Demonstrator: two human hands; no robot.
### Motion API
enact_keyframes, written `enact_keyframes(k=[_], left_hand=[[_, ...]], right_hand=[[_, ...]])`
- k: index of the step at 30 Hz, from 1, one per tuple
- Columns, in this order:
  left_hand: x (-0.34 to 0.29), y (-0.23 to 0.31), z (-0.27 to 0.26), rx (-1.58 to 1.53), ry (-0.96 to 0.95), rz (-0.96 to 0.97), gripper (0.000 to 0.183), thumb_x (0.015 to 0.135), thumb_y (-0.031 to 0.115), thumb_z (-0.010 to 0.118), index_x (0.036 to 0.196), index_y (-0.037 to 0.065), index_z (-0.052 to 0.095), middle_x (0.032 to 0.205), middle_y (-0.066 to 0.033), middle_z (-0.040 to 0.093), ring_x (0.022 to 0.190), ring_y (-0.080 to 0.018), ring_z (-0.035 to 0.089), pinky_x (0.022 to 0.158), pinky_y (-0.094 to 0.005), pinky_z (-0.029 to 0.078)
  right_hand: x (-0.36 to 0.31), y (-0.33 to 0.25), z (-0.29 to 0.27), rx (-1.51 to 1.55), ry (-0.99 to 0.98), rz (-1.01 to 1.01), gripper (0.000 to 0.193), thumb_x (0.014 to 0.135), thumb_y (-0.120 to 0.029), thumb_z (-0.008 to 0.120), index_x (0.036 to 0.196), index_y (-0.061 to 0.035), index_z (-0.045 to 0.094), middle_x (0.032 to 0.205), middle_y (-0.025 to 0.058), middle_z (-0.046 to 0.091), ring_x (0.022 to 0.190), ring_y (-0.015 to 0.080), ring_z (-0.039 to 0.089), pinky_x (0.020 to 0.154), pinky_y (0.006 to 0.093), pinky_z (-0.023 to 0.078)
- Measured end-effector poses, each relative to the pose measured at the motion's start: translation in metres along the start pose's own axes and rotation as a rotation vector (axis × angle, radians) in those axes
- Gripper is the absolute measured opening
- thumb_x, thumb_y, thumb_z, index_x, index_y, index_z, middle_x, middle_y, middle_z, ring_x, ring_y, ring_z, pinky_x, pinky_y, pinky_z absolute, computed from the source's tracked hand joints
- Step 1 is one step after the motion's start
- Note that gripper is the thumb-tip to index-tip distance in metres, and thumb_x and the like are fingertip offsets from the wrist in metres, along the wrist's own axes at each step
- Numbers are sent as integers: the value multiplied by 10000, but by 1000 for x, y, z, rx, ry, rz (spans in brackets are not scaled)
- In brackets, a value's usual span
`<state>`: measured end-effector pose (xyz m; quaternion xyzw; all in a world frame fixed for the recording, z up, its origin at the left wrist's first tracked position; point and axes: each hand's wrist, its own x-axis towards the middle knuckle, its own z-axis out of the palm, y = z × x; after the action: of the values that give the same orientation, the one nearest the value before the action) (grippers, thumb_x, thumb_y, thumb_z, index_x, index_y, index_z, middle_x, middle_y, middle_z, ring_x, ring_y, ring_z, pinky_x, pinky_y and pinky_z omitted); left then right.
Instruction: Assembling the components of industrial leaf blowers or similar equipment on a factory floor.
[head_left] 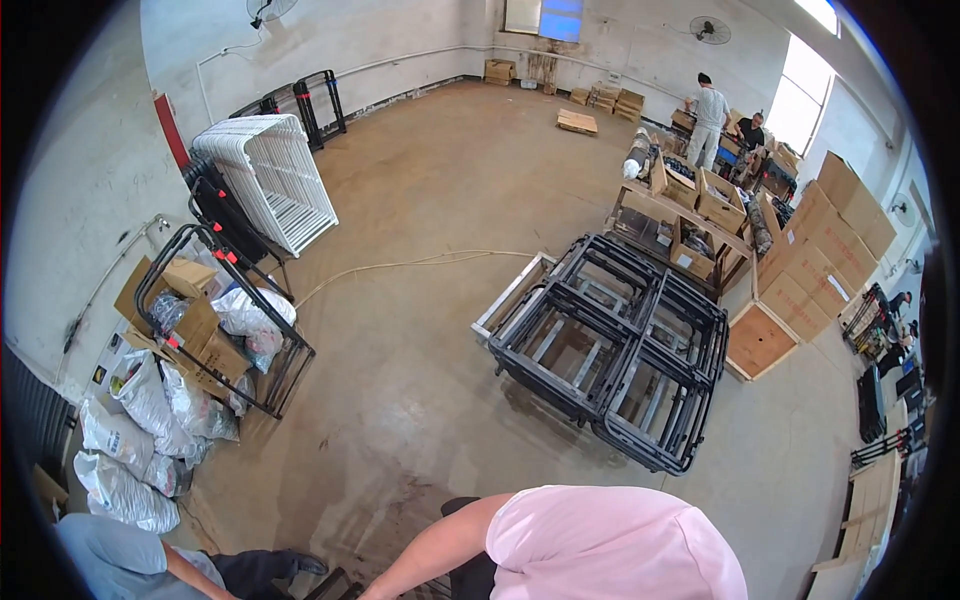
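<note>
Neither of my hands shows in the head view. At the lower edge a person in a pink shirt (610, 540) bends over, with a bare arm (445, 548) reaching down and left; the hand is cut off by the picture's edge. To the left, another person in a grey-blue shirt (115, 550) and dark trousers also reaches toward the lower edge. Between these two people, a small part of a black frame (340, 584) is visible; the rest of it is out of the picture.
Stacked black metal frames (625, 345) lie on the floor right of centre. Left stand white sacks (135, 490), a black tube frame (285, 370) and nested white frames (265, 180). A workbench (690, 212) with boxes and large cartons (825, 250) stands right. A hose (400, 262) crosses the floor.
</note>
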<state>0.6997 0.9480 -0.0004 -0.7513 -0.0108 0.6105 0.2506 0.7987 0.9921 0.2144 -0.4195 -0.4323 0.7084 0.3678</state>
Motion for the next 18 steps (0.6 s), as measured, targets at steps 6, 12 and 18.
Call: enact_keyframes(k=[6,12,18], left_hand=[[14,14,-24,-262,53,210,506,1088,393,482,1540,168,450,1509,-123,429,1383,-327,409,1146,-461,403],[19,20,-46,-583,106,396,495,1074,405,490,1503,158,511,1450,-127,519,1330,-321,488,1122,-437,436],[-11,39,35,-1236,88,375,492,1060,417,499,1466,147,572,1392,-132,609,1278,-315,568,1098,-413,468]], right_hand=[[-11,8,-10,-19,-10,1,491,1068,-326,635,1461,-32,611,1399,194,662,1251,340,658,980,495,561],[-14,14,-22,-64,-64,20,469,1076,-329,620,1424,-15,636,1351,197,689,1204,338,681,942,495,568],[21,40,4,-113,-118,37,314,841,-299,751,1058,-74,777,967,63,752,808,178,698,704,348,575]])
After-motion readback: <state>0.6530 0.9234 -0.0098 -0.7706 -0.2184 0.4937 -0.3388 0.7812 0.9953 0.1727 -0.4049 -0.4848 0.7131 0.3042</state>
